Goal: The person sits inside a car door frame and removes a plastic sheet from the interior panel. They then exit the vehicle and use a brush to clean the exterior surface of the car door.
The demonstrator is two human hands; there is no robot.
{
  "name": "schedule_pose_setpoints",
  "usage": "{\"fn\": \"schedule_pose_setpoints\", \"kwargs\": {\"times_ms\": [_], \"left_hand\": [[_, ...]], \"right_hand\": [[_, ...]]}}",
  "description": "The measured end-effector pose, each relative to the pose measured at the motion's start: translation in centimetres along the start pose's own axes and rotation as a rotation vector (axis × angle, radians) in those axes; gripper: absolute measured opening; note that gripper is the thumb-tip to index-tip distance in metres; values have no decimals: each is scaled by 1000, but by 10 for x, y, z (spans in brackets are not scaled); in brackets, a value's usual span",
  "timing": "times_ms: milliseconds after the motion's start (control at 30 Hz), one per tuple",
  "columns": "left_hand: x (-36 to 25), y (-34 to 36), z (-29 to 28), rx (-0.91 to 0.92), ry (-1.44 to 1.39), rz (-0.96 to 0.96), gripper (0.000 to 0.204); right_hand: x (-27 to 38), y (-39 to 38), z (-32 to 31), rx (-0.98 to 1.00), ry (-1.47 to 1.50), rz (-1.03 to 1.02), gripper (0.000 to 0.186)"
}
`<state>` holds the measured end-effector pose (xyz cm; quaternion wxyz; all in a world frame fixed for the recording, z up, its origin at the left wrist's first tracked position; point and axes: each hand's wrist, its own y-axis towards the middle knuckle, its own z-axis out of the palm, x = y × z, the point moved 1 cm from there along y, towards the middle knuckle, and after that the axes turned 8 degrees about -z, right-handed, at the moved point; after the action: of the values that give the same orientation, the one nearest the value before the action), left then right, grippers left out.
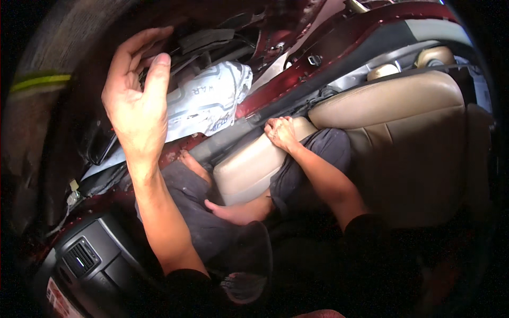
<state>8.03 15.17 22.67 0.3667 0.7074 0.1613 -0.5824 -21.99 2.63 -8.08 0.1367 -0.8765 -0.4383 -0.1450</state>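
Observation:
My left hand (135, 100) is raised at the upper left, its fingers loosely curved and the thumb held apart. Nothing shows between them. Beyond its thumb lies a crumpled white plastic sheet (207, 98) with dark print, which the hand overlaps in view. My right hand (281, 132) rests on the padded edge of a beige car seat (249, 161) with its fingers curled in. What lies under those fingers, if anything, is hidden. Dark cloth covers my bent legs, and a bare foot (233, 211) lies between my forearms in front of the seat cushion.
A dark red car body frame (318, 66) runs along the far side, with a metal latch (314, 60) on it. The beige seat back (408, 116) stands at right. A dashboard air vent (81, 258) is at lower left, and a loose wire connector (73, 197) lies above it.

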Motion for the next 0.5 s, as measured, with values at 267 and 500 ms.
{"fn": "schedule_pose_setpoints", "kwargs": {"times_ms": [267,500], "left_hand": [[-2,0,1,2,6,-35,34],[-4,-1,4,-21,12,-46,35]], "right_hand": [[1,0,2,-4,-46,31,26],[1,-1,3,-16,-12,42,23]]}}
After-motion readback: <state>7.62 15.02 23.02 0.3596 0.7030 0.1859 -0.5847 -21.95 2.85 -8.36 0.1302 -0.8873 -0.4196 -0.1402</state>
